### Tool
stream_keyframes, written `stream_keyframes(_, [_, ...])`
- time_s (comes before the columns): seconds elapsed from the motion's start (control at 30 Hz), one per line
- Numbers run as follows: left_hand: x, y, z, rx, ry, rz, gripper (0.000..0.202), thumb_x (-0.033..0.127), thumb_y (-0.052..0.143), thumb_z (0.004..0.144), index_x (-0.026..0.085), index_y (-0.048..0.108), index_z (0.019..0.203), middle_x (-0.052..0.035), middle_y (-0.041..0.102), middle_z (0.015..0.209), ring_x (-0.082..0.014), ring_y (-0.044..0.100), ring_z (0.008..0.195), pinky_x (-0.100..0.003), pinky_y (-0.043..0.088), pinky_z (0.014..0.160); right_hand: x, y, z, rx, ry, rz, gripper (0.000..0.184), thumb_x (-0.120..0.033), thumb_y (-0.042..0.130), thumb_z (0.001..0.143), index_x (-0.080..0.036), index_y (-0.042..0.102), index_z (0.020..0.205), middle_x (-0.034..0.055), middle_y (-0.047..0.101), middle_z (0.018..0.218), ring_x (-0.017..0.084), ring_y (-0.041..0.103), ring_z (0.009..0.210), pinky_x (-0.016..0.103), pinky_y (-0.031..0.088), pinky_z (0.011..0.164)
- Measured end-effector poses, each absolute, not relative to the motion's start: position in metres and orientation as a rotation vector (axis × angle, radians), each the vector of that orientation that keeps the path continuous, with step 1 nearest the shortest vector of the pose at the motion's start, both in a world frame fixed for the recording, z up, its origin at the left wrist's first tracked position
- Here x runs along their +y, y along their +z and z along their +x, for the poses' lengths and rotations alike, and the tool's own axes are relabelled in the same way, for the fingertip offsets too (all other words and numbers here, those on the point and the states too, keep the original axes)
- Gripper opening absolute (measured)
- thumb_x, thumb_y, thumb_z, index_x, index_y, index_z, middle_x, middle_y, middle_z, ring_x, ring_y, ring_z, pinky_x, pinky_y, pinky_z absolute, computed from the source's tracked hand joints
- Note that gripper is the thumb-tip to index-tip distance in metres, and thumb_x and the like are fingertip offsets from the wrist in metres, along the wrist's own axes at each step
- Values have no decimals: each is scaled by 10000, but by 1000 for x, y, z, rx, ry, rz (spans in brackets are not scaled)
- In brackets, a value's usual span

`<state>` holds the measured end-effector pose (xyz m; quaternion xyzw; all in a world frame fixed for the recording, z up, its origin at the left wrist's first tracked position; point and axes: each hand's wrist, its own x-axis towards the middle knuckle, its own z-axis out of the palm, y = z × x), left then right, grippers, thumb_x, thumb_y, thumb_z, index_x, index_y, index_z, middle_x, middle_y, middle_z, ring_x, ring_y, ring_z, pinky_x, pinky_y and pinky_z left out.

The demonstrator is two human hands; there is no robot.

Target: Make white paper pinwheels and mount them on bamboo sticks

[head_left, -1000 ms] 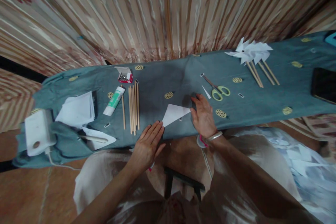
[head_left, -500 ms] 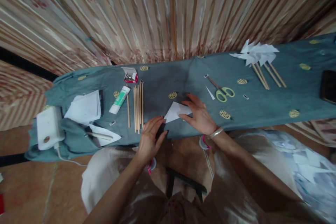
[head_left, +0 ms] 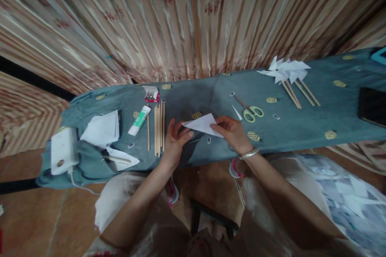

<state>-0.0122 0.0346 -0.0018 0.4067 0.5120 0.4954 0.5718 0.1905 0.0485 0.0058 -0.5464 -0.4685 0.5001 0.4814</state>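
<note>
A folded white paper triangle (head_left: pixel 202 123) is held slightly above the green-blue cloth. My right hand (head_left: pixel 233 131) pinches its right end, thumb on top and fingers behind. My left hand (head_left: pixel 175 144) is at the paper's pointed left end, fingers and thumb apart around the tip; whether they touch it is hard to see. Right of the paper lie scissors (head_left: pixel 253 114) with yellow-green handles and a thin white paper sliver (head_left: pixel 237 112). Several wooden sticks (head_left: pixel 159 128) lie side by side beyond my left hand, next to a green and white glue tube (head_left: pixel 139 120).
A small red box (head_left: pixel 152 95) of metal pieces stands behind the sticks. At the left are stacked white paper (head_left: pixel 102 127) and a white corded device (head_left: pixel 63 150). White paper pinwheels (head_left: pixel 286 70) on sticks and a dark phone-like object (head_left: pixel 372 106) lie right.
The paper has come up off the cloth and tilted in my right hand. My left fingers have spread and risen around its left tip. The view has shifted slightly.
</note>
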Motion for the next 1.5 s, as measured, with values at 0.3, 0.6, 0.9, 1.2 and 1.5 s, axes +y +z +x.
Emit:
stream_keyframes(0.3, [51,17,14,974,1047,490,411,349,892,595,133,706,891,-69,765,875,-182,722,819,-320,548,839,44,13,185,-1192,1223,-1255,383,-571,755,695,-217,671,811,28,738,766,191,673,689,331,548,664])
stream_keyframes(0.6, [55,20,1,1103,1027,672,337,360,857,568,147,730,797,-28,726,733,-148,641,654,-260,494,633,55,12,305,-1749,-28,-2232,340,-302,537,862,-94,693,1081,238,722,1013,383,664,941,504,493,827])
stream_keyframes(0.9, [53,24,0,1112,1113,1038,533,212,730,687,204,603,1204,27,677,749,-121,582,661,-220,419,620,57,12,300,-1975,-197,-2217,383,-246,418,928,-47,652,1158,237,688,1128,349,635,1014,435,469,878])
stream_keyframes(1.2, [55,16,-2,1192,1132,1228,287,252,664,746,193,762,1010,9,650,723,-103,500,617,-225,372,590,59,17,299,-1821,138,-2293,292,-313,593,856,-144,692,1072,177,737,973,325,690,892,395,474,739])
stream_keyframes(1.5, [68,15,6,1103,1207,1020,358,242,785,635,189,743,986,-14,723,825,-126,611,714,-242,470,663,30,18,261,-949,1279,-1468,410,-499,829,636,-213,725,911,59,752,810,179,687,704,235,461,508])
